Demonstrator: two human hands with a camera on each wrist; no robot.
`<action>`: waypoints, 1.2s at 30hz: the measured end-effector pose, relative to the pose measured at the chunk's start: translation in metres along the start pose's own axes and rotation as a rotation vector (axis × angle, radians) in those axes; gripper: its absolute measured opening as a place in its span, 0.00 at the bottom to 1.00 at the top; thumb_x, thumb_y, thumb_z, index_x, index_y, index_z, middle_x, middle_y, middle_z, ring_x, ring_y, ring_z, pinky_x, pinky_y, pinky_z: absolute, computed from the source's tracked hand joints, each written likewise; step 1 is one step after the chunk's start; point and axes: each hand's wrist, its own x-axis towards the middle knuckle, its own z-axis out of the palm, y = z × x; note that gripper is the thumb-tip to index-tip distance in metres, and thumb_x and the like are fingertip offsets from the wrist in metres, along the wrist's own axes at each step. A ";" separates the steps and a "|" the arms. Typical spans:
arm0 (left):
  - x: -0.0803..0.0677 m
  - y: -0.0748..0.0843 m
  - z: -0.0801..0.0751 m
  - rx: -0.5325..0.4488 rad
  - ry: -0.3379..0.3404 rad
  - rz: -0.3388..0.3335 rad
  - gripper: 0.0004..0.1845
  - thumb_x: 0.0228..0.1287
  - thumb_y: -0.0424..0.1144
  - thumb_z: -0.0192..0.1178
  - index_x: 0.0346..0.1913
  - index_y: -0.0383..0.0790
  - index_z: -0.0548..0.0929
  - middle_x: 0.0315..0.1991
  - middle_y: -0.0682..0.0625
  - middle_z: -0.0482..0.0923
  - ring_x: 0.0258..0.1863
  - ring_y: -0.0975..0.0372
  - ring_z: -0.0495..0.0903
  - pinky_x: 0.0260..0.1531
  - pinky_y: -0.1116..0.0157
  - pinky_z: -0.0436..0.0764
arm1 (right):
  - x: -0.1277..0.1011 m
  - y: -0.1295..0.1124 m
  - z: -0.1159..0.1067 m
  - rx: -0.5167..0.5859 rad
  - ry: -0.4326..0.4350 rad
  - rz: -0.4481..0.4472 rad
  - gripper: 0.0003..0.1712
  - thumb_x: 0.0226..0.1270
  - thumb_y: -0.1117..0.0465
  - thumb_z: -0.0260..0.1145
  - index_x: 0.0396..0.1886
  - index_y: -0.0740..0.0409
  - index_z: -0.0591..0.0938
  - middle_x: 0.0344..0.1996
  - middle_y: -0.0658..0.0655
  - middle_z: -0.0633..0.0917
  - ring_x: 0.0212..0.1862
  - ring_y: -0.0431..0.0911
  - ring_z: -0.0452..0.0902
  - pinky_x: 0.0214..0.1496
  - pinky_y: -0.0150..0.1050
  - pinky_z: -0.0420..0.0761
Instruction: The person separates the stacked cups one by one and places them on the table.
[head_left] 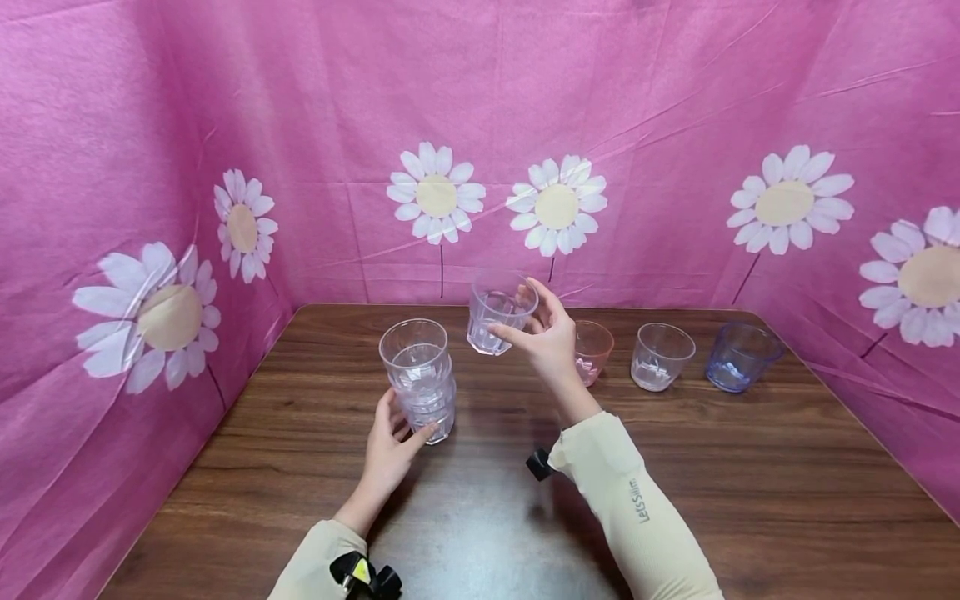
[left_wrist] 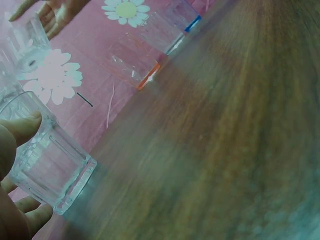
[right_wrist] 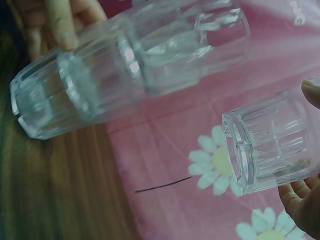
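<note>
A stack of clear faceted glasses stands on the wooden table, left of centre. My left hand grips the stack's lowest glass from the near side, thumb and fingers curled round it. My right hand holds a single clear glass in the air, above and right of the stack, thumb and fingers round its side. In the right wrist view that held glass hangs beside the stack.
Three more cups stand in a row along the table's back right: a pinkish cup, a clear cup and a blue cup. Pink daisy-print cloth walls in the table at the back and both sides.
</note>
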 end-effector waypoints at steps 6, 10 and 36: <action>-0.001 0.001 0.000 -0.008 -0.002 -0.014 0.43 0.55 0.23 0.70 0.70 0.23 0.57 0.63 0.24 0.65 0.60 0.32 0.70 0.59 0.41 0.74 | 0.000 0.018 -0.008 -0.021 0.027 0.046 0.48 0.43 0.81 0.75 0.69 0.71 0.67 0.62 0.69 0.75 0.64 0.57 0.71 0.68 0.43 0.73; -0.001 0.001 0.000 -0.006 -0.005 -0.007 0.43 0.55 0.23 0.70 0.70 0.23 0.57 0.63 0.23 0.65 0.60 0.32 0.70 0.59 0.40 0.74 | -0.001 0.029 -0.012 -0.028 0.042 0.024 0.48 0.40 0.76 0.80 0.66 0.69 0.71 0.59 0.68 0.78 0.62 0.58 0.72 0.65 0.40 0.75; 0.001 0.001 0.000 -0.009 -0.009 -0.019 0.43 0.56 0.25 0.70 0.71 0.23 0.56 0.65 0.24 0.63 0.61 0.33 0.70 0.59 0.41 0.74 | 0.003 0.077 -0.024 -0.268 0.112 0.226 0.53 0.35 0.77 0.81 0.68 0.68 0.70 0.62 0.70 0.75 0.64 0.58 0.70 0.69 0.47 0.70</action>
